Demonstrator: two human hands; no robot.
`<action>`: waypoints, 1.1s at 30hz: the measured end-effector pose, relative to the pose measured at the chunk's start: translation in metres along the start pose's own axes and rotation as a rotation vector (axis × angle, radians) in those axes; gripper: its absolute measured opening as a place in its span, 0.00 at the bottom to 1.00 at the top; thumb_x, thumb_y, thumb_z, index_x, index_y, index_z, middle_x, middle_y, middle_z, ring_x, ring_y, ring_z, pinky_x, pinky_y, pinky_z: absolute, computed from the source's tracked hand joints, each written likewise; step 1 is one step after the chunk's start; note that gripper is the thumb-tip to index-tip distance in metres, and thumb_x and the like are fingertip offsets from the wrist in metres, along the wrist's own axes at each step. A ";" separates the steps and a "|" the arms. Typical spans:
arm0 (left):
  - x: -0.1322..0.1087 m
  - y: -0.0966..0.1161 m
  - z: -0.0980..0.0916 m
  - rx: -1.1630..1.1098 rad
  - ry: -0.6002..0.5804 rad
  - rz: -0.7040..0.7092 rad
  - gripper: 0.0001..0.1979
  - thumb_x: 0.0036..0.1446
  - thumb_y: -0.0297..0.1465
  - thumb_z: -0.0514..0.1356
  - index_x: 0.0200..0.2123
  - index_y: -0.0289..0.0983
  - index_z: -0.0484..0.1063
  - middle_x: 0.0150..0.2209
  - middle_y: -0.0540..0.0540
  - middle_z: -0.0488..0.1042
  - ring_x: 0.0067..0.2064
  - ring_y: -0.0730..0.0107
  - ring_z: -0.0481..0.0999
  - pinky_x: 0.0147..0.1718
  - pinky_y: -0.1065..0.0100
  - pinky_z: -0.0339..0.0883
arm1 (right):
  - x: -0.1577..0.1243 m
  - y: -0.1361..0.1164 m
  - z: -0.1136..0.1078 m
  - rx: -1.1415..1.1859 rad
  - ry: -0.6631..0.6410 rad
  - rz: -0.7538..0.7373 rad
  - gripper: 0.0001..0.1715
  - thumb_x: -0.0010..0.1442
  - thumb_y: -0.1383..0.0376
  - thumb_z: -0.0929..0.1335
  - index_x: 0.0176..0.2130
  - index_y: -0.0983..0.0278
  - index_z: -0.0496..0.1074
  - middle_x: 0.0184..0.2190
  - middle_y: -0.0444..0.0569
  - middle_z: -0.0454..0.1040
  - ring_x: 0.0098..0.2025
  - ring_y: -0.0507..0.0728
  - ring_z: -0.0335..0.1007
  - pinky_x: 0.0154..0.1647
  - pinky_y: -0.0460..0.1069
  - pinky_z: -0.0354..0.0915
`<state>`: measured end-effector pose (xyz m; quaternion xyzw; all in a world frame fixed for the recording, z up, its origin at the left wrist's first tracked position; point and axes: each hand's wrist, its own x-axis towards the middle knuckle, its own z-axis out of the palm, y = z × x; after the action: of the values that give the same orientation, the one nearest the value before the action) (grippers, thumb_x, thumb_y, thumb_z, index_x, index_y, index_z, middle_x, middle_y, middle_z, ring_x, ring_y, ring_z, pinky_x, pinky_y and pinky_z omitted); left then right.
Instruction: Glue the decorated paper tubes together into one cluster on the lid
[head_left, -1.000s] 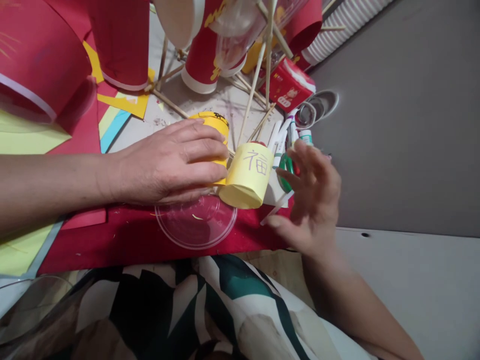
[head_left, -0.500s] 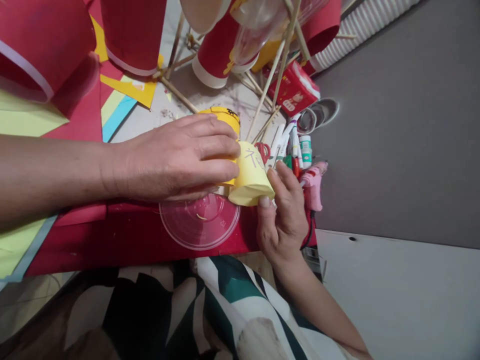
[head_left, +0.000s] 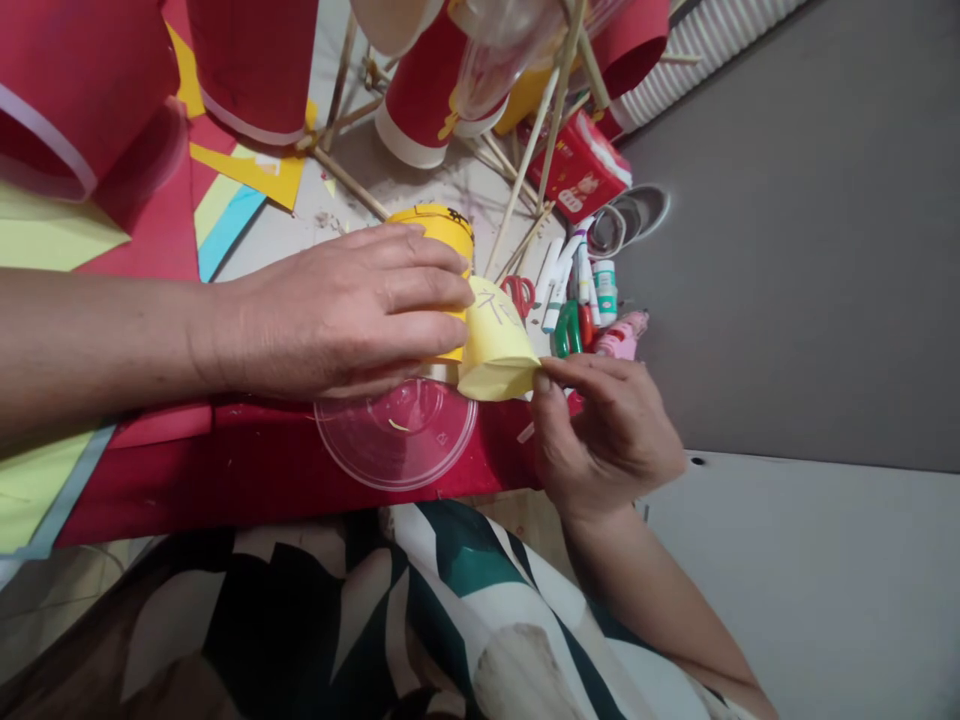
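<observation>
Pale paper (head_left: pixel 501 352): marking present; curled beside yellow cup (head_left: pixel 439 230) over tabletop (head_left: pixel 300 230), not flat against it. Right hand (head_left: pixel 611 425) pinches paper's corner; left hand (head_left: pixel 349 310) clamped on yellow cup. Attachment: cannot tell.

So your orange-yellow cylinder (head_left: pixel 444 236) sat a touch toward 11 o'clock from the centre of the view, mostly covered up by your grip, with just some curved side and the rim showing. It had black marks at about 1 o'clock on that rim. Your light yellow paper (head_left: pixel 495 348) was right beside it on the 4 o'clock side, bowed out in a curve rather than flat. You had its corner pinched at around 4 o'clock, and its 6 o'clock edge was buckled. Thin pen strokes showed near the 12 o'clock end, partly curving out of sight.
</observation>
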<state>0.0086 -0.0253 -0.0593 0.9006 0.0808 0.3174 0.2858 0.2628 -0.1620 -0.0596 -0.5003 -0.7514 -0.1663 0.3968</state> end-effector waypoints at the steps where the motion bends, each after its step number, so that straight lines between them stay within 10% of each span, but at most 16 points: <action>1: -0.001 0.000 0.000 0.008 -0.004 0.005 0.12 0.64 0.43 0.57 0.40 0.47 0.79 0.53 0.49 0.80 0.66 0.47 0.73 0.66 0.36 0.62 | 0.002 -0.001 -0.003 -0.023 -0.009 -0.020 0.23 0.58 0.76 0.75 0.50 0.56 0.81 0.37 0.45 0.81 0.36 0.55 0.78 0.38 0.52 0.72; 9: -0.004 -0.002 -0.001 0.043 -0.049 0.008 0.13 0.64 0.42 0.57 0.44 0.47 0.79 0.56 0.49 0.78 0.68 0.46 0.70 0.67 0.35 0.61 | 0.029 -0.027 -0.030 -0.243 -0.251 -0.196 0.17 0.57 0.75 0.77 0.47 0.65 0.78 0.38 0.50 0.81 0.36 0.54 0.79 0.39 0.48 0.75; 22: -0.009 -0.004 0.004 0.069 0.001 0.110 0.12 0.64 0.37 0.55 0.45 0.46 0.76 0.56 0.46 0.79 0.66 0.46 0.71 0.66 0.36 0.64 | 0.046 -0.052 -0.015 -0.266 -0.431 -0.227 0.05 0.65 0.72 0.71 0.41 0.64 0.74 0.33 0.51 0.79 0.32 0.55 0.76 0.34 0.49 0.74; 33: -0.008 -0.002 0.005 0.064 0.005 0.073 0.12 0.57 0.31 0.58 0.44 0.45 0.75 0.54 0.43 0.79 0.63 0.43 0.73 0.66 0.38 0.64 | 0.044 -0.043 -0.016 0.050 -0.453 -0.055 0.18 0.64 0.67 0.72 0.53 0.56 0.74 0.39 0.48 0.82 0.37 0.59 0.80 0.40 0.56 0.75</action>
<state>0.0053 -0.0291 -0.0681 0.9108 0.0590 0.3272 0.2448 0.2235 -0.1642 -0.0093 -0.4941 -0.8387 -0.0418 0.2253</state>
